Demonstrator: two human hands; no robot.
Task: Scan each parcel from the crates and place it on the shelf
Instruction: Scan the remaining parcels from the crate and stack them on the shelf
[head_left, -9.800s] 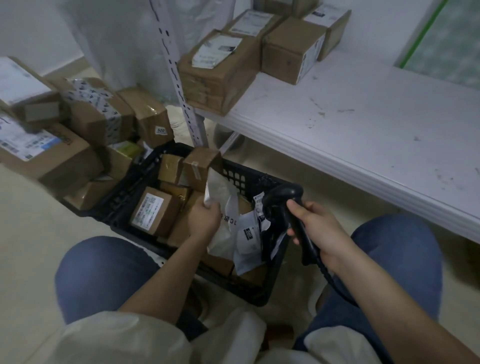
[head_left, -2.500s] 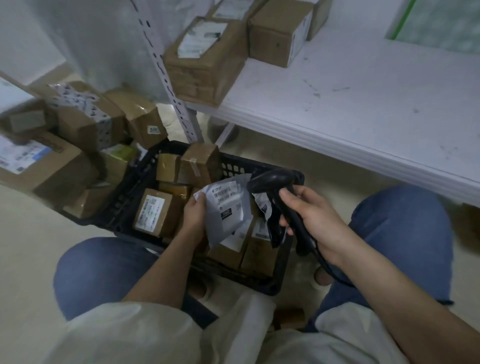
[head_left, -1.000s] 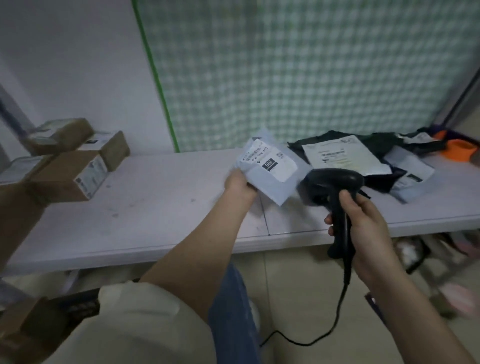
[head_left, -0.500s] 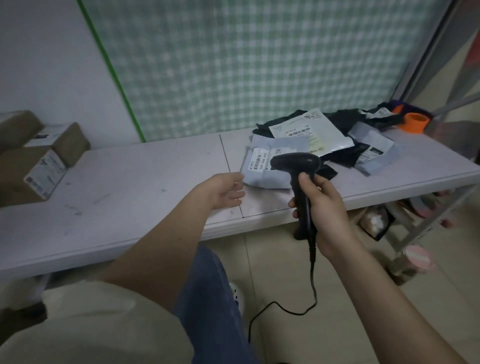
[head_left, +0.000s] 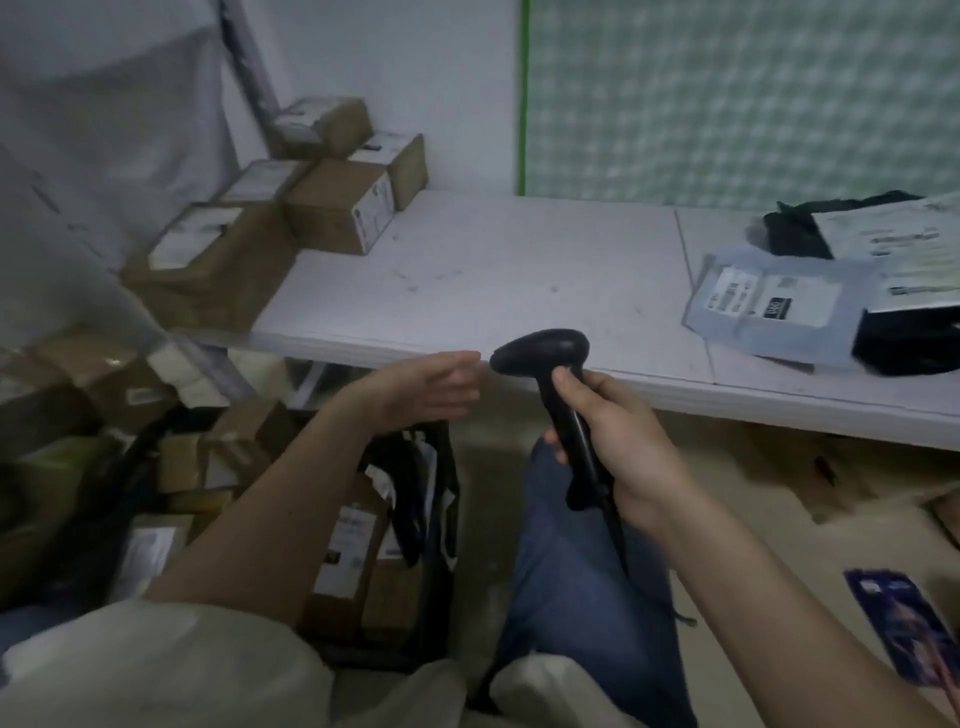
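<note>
Head view: the left hand (head_left: 423, 384) hangs empty with relaxed fingers just below the white shelf's (head_left: 519, 275) front edge. The right hand (head_left: 618, 447) grips the black handheld barcode scanner (head_left: 550, 374). The grey plastic mailer parcel (head_left: 769, 306) lies near the shelf's right edge, with bare shelf between it and the brown cardboard boxes (head_left: 332, 213).

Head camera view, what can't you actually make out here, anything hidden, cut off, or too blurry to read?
- Crate: the left arm covers much of it, and motion blur smears the parcels inside.
- Grey mailer on the shelf: label text too small and soft to read.
- Black bags: cut off by the right edge.
- Scanner: its handle sits inside the right hand, so the trigger is hidden.
- Boxes: labels blurred.
</note>
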